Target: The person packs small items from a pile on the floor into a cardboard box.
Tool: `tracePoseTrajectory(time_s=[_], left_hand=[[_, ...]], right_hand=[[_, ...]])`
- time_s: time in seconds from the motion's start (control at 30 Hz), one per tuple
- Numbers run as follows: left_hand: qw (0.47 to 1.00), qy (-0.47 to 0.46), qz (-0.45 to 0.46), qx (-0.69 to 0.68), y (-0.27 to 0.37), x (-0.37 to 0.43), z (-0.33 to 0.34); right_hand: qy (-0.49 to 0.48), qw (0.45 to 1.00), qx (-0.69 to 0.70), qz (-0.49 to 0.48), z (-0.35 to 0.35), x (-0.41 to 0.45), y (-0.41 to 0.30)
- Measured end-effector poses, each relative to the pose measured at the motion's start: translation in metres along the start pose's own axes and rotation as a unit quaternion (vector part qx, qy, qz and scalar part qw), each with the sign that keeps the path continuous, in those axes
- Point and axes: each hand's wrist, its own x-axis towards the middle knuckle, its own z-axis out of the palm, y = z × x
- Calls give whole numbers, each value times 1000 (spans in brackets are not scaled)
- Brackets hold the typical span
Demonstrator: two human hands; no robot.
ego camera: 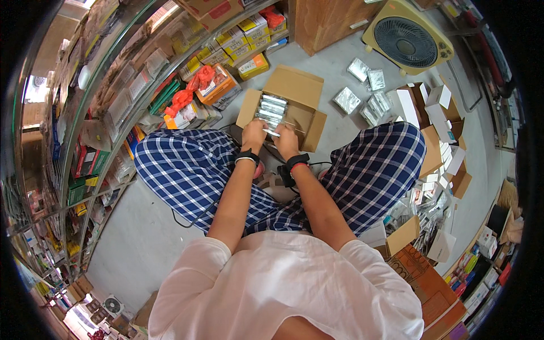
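Observation:
An open cardboard box stands on the floor in front of my knees, its flaps folded outward. Along its left side lies a row of shiny, clear-wrapped packs. Both hands reach over the near edge of the box. My left hand and my right hand pinch a silvery wrapped pack between them, at the near end of the row. The lower part of this pack and some fingertips are hidden. More wrapped packs lie on the floor to the right of the box.
A box fan stands at the upper right. Opened cartons and a heap of small packages lie beyond my right knee. Crowded glass shelves run along the left. An orange box with a red plastic bag stands left of the open box.

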Motion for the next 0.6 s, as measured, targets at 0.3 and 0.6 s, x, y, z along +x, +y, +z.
tracePoseTrajectory(time_s=[0.3,0.6], left_hand=[[997,-23,-69,-20,-9,6,-2],[996,28,-78,-31,-17,12,10]], right_hand=[[-62,994,75,49,11,15,12],[53,980,167,90,45,4,24]])
